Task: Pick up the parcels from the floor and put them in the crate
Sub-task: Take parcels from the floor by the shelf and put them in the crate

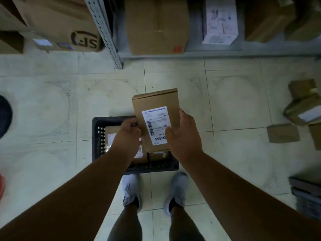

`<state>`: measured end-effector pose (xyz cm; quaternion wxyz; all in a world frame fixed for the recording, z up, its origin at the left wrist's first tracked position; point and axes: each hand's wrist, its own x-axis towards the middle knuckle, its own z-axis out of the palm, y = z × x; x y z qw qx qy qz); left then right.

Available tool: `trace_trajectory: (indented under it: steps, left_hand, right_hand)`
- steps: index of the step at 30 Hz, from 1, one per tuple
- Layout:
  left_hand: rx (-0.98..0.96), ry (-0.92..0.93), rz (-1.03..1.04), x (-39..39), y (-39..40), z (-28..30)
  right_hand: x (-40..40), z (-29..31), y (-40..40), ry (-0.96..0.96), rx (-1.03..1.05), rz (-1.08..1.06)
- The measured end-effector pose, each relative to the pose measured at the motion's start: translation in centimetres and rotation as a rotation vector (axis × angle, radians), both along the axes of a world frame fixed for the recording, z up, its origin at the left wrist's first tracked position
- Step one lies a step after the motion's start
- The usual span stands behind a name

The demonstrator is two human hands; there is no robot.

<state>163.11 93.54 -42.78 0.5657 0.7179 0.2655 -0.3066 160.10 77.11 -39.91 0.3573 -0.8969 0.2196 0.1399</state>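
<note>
Tiled floor [52, 105] fills the view. Metal shelving [111, 37] at 12 o'clock carries large cardboard boxes [156, 25], their tops cut off by the frame edge; one at 11 o'clock bears a printed logo, and the labels on the others are too blurred to read.

Black crate [97, 136] stands on the floor at centre, just ahead of the person's grey shoes [130, 190]. Both forearms and the held parcel cover most of its inside; a brown parcel with a white label shows within, partly hidden.

Held parcel [156, 105], a brown carton with a white shipping label, is above the crate, its far end reaching past the crate's far rim. Its underside and near end are hidden.

Loose parcels [283, 133] lie on the floor at 3 o'clock, the pile cut off by the right edge. A dark stack at 4 o'clock is unclear.

Right hand [184, 134] grips the carton's right edge, thumb across the label, fingers wrapped behind out of sight. Left hand [126, 136] holds the left edge with curled fingers [132, 122]; the fingertips are hidden.
</note>
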Motion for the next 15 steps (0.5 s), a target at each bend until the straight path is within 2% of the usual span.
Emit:
trace_trajectory:
  steps: [5, 11, 15]
  left_hand:
    - [0.01, 0.105, 0.042, -1.6, 0.1, -14.3]
    - [0.069, 0.2, -0.189, -2.8, 0.3, -28.9]
    - [0.138, 0.251, -0.329, -4.3, -0.1, -35.1]
  right_hand:
    - [-0.1, -15.0, 2.2, 0.105, -0.079, 0.12]
    - [-3.0, -29.6, 3.6, 0.303, -0.138, 0.158]
    - [-4.8, -36.1, 3.6, 0.455, -0.164, 0.215]
